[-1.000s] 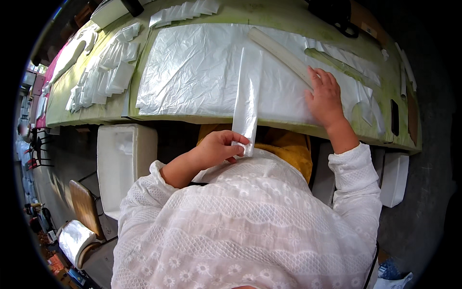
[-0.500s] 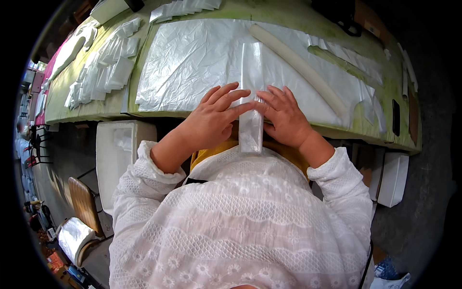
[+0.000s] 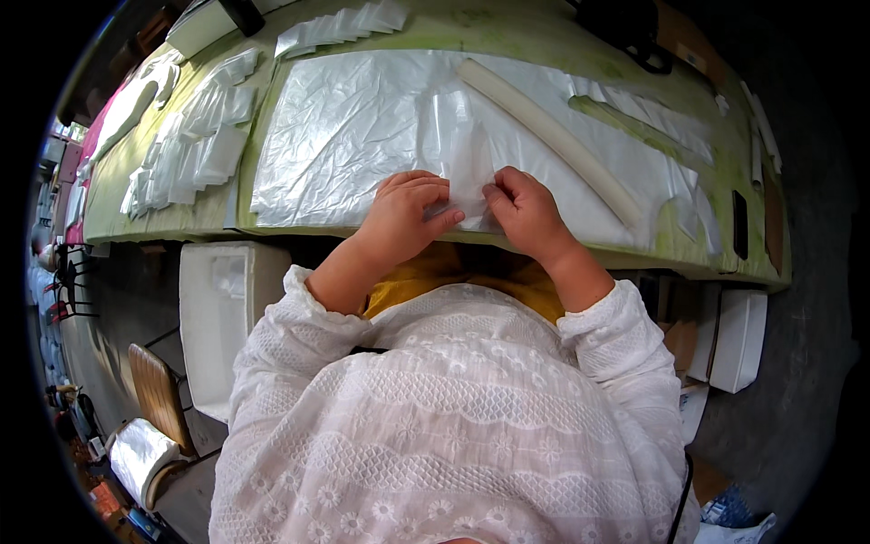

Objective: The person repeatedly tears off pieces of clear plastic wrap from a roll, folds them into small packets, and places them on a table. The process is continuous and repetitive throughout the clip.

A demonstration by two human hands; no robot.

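Note:
A folded strip of clear plastic film (image 3: pixel 468 156) lies lengthwise before me, its near end between my hands at the table's front edge. My right hand (image 3: pixel 530 215) pinches the strip's right edge between thumb and curled fingers. Across from it, my left hand (image 3: pixel 405 216) has its fingers bent together over the left edge, the thumb pointing inward below them. Beneath the strip spreads a large wrinkled sheet of clear plastic (image 3: pixel 344 127). A long pale tube (image 3: pixel 548 140) rests slantwise on this sheet, right of the strip.
Overlapping folded plastic pieces (image 3: pixel 195 150) lie on the green-covered table (image 3: pixel 258 68) at left, with another row (image 3: pixel 340 27) at the back. Plastic strips (image 3: pixel 648 113) and a black flat object (image 3: pixel 740 224) are at right. A white foam box (image 3: pixel 215 326) stands below the table's edge.
The strip's near end, which hung over the table edge toward me, is now drawn up between my hands. My spread right fingers have curled into a pinch, and my left fingers have come together.

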